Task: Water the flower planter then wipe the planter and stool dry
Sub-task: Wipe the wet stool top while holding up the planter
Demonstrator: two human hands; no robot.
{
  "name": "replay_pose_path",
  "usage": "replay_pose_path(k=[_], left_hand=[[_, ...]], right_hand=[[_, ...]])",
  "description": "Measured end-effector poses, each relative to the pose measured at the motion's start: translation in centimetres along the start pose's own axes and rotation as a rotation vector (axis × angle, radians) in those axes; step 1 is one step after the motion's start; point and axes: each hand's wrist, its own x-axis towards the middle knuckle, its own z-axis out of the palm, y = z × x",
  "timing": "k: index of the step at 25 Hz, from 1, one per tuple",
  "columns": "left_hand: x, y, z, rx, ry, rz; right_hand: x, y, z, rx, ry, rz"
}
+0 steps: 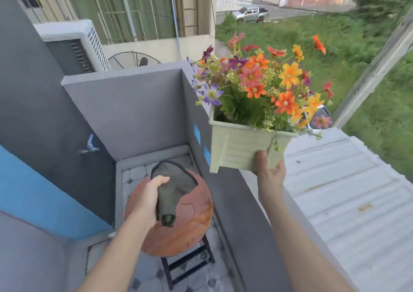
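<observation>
My right hand grips the bottom of a pale green square planter, holding it up in the air above the balcony wall. Orange, pink, yellow and purple flowers fill it. My left hand is shut on a grey cloth, which lies spread over the far part of the round reddish-brown wooden stool. The stool's seat looks wet and glossy. Its black metal legs show below the seat.
The grey balcony wall runs along the right of the stool, with a corrugated white roof beyond it. A tap sticks out of the grey and blue wall on the left. The floor is tiled.
</observation>
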Motion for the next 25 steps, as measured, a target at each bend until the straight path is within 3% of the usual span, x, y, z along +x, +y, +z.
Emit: replay_pose_path(k=[8, 12, 18, 20, 23, 25], left_hand=[[4.0, -2.9, -0.4, 0.009, 0.138, 0.198], [6.0, -3.8, -1.4, 0.145, 0.149, 0.26], [8.5, -5.7, -5.7, 0.813, 0.264, 0.726], [8.8, -8.5, -7.6, 1.15, 0.206, 0.807], [8.3, -13.9, -9.6, 1.684, -0.113, 0.703], [9.3, -15.9, -10.1, 1.821, -0.216, 0.604]], right_hand=[[1.5, 7.2, -0.8, -0.046, 0.073, -0.037], [1.9, 8.5, -0.7, -0.038, 0.083, -0.059], [2.5, 9.9, -1.1, -0.131, 0.086, -0.061], [2.4, 10.1, -1.0, -0.117, 0.132, -0.057], [2.4, 10.3, -0.9, -0.15, 0.154, -0.06], [2.4, 10.4, -0.8, -0.155, 0.165, -0.031]])
